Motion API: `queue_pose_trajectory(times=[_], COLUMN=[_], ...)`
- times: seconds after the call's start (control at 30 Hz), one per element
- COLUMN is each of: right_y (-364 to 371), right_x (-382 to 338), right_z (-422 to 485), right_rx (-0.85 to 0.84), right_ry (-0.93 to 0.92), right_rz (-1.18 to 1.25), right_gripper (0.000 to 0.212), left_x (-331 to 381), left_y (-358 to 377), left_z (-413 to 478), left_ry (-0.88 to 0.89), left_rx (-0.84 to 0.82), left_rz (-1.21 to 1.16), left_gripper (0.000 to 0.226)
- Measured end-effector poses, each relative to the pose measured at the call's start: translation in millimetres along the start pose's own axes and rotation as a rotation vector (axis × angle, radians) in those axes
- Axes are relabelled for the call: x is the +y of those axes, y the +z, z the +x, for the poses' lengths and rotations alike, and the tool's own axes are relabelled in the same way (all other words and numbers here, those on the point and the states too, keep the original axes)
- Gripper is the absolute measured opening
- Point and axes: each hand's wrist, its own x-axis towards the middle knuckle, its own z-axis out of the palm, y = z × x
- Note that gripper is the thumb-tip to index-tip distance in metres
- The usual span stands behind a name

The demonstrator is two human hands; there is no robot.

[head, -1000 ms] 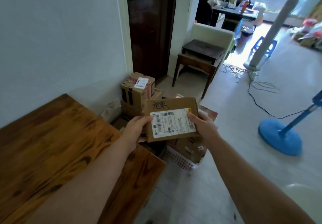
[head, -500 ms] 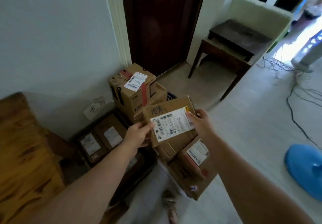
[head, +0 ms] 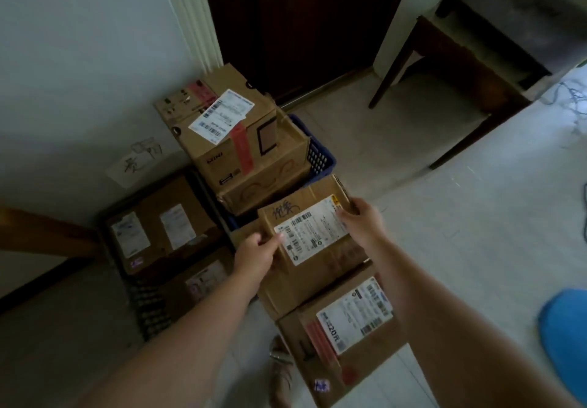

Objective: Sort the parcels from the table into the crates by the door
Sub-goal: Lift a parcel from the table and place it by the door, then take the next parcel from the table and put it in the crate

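Holding entry: one flat labelled parcel (head: 305,233) is gripped by left hand (head: 254,258) and right hand (head: 363,221), fingers (head: 271,240) curled round opposite edges, just nearer than the blue crate (head: 320,159), above other cartons (head: 317,283).

Wall (head: 79,58): pale and plain, 10 o'clock.
Door (head: 301,20): dark wood, 12 o'clock; white frame (head: 190,16) on its left.
Floor (head: 460,233): light tiles, brighter toward 2 o'clock.
Wooden seat (head: 460,55): dark, 1 o'clock, near the door.
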Motion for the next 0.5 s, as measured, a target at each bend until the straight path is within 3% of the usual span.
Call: queue_pose_trajectory(times=[0.1,0.37,0.5], right_y=[3.2,5.4,-1.8], right_x=[7.6,7.6,-6.5], right_z=[9.1,9.8,-10.2], right_rx=[-0.014,-0.018,0.108], right_ry=[0.029,0.049,-0.007], right_rz=[-0.052,-0.059,0.012], right_gripper=[0.04,0.048,0.056], left_x=[-5.2,-7.8,-1.2], left_y=[8.3,4.8,-7.6], left_z=[6.2,9.1,-4.4], left_ry=[-0.039,-0.011,0.044], left_rx=[-0.022,-0.023,0.047], left_rz=[0.009,0.034,0.079], left_gripper=[0.055,0.052,0.053])
